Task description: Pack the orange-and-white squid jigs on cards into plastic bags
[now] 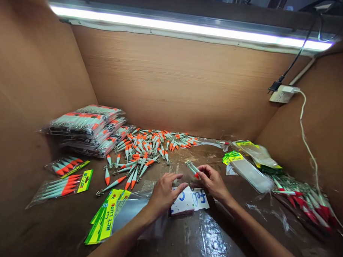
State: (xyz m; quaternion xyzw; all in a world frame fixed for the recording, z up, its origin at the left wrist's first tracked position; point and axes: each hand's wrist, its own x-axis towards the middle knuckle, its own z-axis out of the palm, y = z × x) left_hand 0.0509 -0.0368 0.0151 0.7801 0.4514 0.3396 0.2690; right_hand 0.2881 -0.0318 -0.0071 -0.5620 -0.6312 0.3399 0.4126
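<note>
My right hand (214, 182) is closed on a small bunch of fishing lures (192, 168), pale with orange ends, their hooked ends pointing away to the upper left. To its left, my left hand (166, 191) has thumb and index finger apart, with nothing visible between them. Under and between the hands lies a white card (200, 199) with blue handwriting. Clear plastic bags (129, 213) with yellow-green BCT LURE headers (108, 218) are fanned out by my left forearm. Beyond my left hand spreads a loose pile of orange and pale lures (144, 148).
Packed bags of lures (81, 121) are stacked at the back left, with filled BCT LURE packets (62, 186) in front. More flat bags (251, 170) and red-and-white lures (309, 208) lie right. A white cable (303, 129) hangs from the wall socket (281, 95).
</note>
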